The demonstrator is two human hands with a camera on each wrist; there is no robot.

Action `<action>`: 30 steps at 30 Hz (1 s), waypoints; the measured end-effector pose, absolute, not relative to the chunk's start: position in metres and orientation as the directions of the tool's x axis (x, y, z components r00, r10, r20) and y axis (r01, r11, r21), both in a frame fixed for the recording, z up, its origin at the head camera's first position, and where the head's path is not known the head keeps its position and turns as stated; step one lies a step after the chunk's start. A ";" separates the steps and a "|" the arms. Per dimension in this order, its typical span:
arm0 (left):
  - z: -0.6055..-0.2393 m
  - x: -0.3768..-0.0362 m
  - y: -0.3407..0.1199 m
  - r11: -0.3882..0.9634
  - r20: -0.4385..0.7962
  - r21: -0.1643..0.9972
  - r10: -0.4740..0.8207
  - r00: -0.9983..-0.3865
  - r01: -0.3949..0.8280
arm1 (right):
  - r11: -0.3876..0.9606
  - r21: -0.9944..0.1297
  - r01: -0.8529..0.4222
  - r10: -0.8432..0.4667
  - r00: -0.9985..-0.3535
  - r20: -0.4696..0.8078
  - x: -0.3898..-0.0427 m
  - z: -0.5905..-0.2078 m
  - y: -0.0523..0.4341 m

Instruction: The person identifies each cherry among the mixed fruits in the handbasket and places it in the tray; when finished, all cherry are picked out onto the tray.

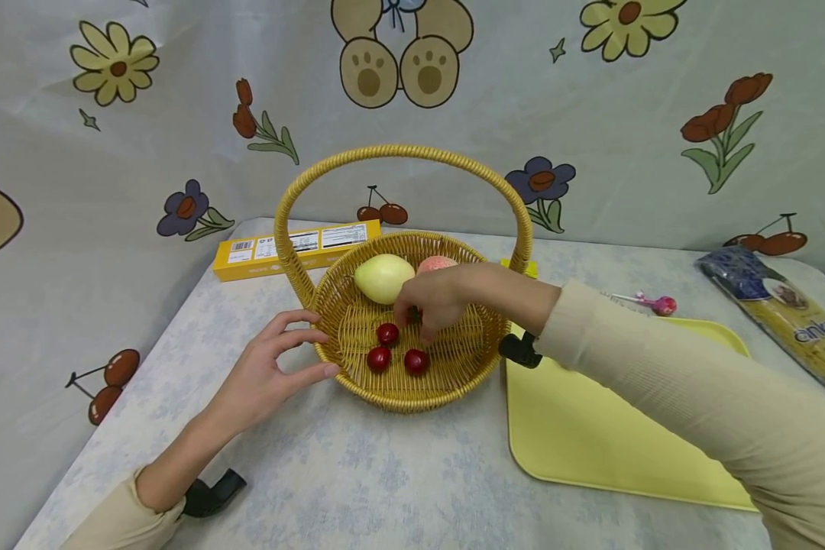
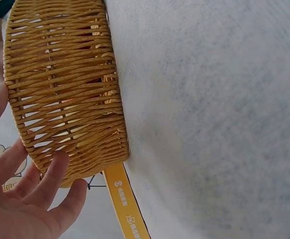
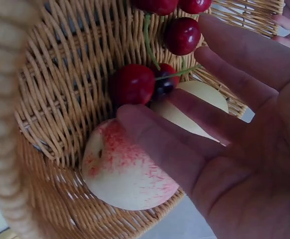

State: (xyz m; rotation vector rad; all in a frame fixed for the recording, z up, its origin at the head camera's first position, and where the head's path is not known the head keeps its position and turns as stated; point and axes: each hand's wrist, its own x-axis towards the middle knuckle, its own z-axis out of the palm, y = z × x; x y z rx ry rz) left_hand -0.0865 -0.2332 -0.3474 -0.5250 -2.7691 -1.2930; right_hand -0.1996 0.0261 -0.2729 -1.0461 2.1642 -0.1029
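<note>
A woven yellow basket (image 1: 399, 386) with a tall hoop handle stands mid-table. Inside lie a pale yellow-green fruit (image 1: 383, 277), a peach (image 1: 436, 264) and three loose red cherries (image 1: 387, 334). My right hand (image 1: 418, 325) reaches into the basket with its fingers pointing down over the cherries. In the right wrist view those fingers (image 3: 205, 74) are straight and hold nothing, with a pair of stemmed cherries (image 3: 132, 84) and the peach (image 3: 125, 169) just beyond them. My left hand (image 1: 309, 344) is spread, and its fingers (image 2: 50, 181) touch the basket's outer wall (image 2: 65, 89).
A yellow tray (image 1: 591, 428) lies right of the basket under my right forearm. A long yellow box (image 1: 296, 248) sits behind the basket on the left. A pasta packet (image 1: 797, 328) and a pink lollipop (image 1: 660, 305) lie at the far right. A flower-printed cloth hangs behind.
</note>
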 end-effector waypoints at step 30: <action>-0.348 -0.087 -0.233 0.583 0.178 0.747 0.287 -0.941 0.319 | 0.638 -0.388 -0.665 -0.734 -0.372 -0.568 -0.199 -0.292 0.026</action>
